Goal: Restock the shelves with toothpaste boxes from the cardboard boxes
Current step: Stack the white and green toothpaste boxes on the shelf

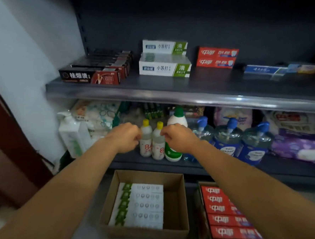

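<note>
My left hand and my right hand hover side by side with curled fingers and nothing in them, in front of the lower shelf and above an open cardboard box of white-and-green toothpaste boxes. A second cardboard box holds red toothpaste boxes at the lower right. On the upper shelf lie black toothpaste boxes, white-and-green toothpaste boxes, red toothpaste boxes and a blue toothpaste box.
The lower shelf holds small yellow-capped bottles, a green-capped white bottle, blue pump bottles, a white pump bottle and purple packets. A white wall and a dark red door edge stand at the left.
</note>
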Motion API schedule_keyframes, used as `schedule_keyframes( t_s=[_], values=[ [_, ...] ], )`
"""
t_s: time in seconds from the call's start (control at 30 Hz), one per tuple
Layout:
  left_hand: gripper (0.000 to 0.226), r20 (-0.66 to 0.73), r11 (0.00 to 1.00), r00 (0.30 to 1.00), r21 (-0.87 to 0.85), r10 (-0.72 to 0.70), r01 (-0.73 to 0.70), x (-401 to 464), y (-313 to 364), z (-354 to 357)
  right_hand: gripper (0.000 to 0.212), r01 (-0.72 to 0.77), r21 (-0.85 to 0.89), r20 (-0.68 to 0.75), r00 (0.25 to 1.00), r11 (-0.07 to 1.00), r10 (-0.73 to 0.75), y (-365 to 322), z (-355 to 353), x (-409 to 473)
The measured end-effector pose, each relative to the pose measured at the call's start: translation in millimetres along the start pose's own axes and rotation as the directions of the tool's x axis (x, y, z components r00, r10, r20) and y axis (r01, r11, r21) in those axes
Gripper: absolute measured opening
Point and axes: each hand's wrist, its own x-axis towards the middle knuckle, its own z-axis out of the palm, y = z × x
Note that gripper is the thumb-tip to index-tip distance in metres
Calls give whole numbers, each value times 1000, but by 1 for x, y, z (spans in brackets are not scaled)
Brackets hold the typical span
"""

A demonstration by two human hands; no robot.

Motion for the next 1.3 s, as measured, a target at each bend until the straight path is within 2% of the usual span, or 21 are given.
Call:
schedule_keyframes(
  t_s=[0.23,0.4,0.5,0.63,0.93,1.17,1.3],
  values=[
    [13,190,998,980,-11,67,-66,6,-29,109,30,-4,97,172,985,995,-13,-2,120,-1],
    [22,297,994,951,-86,85,-63,8,-40,188,25,-57,134,309,951,989,13,-4,198,-12],
    [30,321,991,943,-120,92,-56,6,-42,224,35,-85,143,367,930,986,27,-6,234,-19],
    [32,349,988,934,-152,72,-20,3,-49,255,38,-93,135,419,908,987,28,-12,270,-23],
    [35,365,978,931,-201,19,59,5,-63,283,34,-5,86,499,865,996,-39,-23,311,-17],
    [32,359,972,933,-223,8,77,6,-62,294,54,45,23,507,860,999,-50,-29,318,-14],
    [30,364,971,931,-228,13,76,6,-60,296,55,72,-8,523,850,997,-57,-31,320,-10]
  ],
)
